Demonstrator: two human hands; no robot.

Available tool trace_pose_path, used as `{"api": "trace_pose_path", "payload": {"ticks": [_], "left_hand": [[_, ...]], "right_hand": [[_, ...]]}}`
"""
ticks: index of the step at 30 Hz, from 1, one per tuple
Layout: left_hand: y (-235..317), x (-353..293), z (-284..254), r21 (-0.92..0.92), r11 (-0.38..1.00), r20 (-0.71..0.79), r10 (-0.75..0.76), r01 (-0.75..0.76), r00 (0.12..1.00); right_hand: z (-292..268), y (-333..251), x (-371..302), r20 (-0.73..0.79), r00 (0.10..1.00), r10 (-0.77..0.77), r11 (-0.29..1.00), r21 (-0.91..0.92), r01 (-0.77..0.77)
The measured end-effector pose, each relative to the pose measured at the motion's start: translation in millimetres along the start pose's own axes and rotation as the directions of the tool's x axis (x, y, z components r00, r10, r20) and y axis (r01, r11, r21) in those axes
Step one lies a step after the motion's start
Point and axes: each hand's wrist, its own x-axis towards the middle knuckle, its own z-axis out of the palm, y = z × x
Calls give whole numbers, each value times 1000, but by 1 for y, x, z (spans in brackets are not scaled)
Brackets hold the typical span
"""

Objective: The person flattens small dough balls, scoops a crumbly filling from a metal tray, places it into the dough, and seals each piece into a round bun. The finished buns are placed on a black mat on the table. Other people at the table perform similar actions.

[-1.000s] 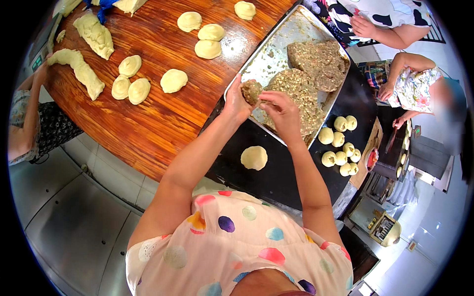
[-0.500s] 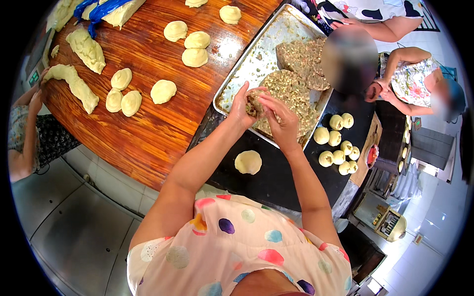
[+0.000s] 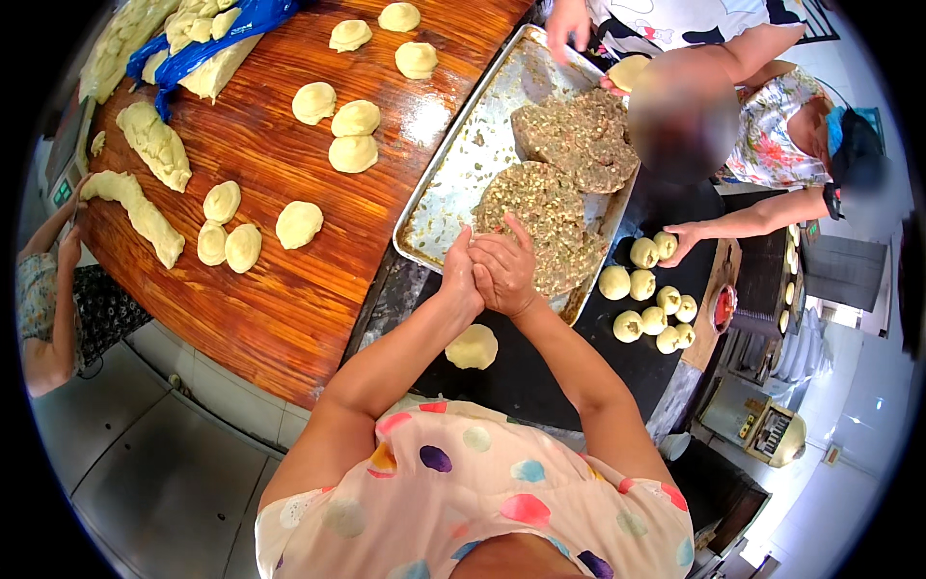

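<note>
My left hand and my right hand are clasped palm to palm over the near edge of a metal tray. The lump of meat filling that showed between them earlier is hidden now inside the closed hands. Two large mounds of chopped filling lie in the tray, the nearer mound just beyond my hands and the farther mound behind it. Below my wrists, a flat round of dough rests on the black work surface.
Several filled dough balls sit right of the tray, where a co-worker's hand touches one. Across the tray another person holds a dough round. Dough pieces, dough rolls and a blue plastic bag lie on the wooden table.
My hands have closed together, hiding the filling, and dropped slightly nearer me. A co-worker's arm has reached to the dough balls. The person opposite now holds a dough round over the tray's far side.
</note>
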Motion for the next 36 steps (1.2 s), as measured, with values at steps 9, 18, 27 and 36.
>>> {"api": "trace_pose_path", "payload": {"ticks": [9,18,27,36], "left_hand": [[15,-22,81,141,984,-29,113,-108,993],[-8,-15,99,473,877,78,52,-83,996],[-30,13,79,295,950,-101,-74,101,992],[-75,53,25,282,959,-113,60,-26,992]], "right_hand": [[3,28,12,-124,970,207,978,13,-207],[-23,42,13,-16,293,956,123,929,-349],[-51,17,-12,-167,970,174,958,-201,-206],[-46,29,-44,-207,969,133,978,-131,-162]]}}
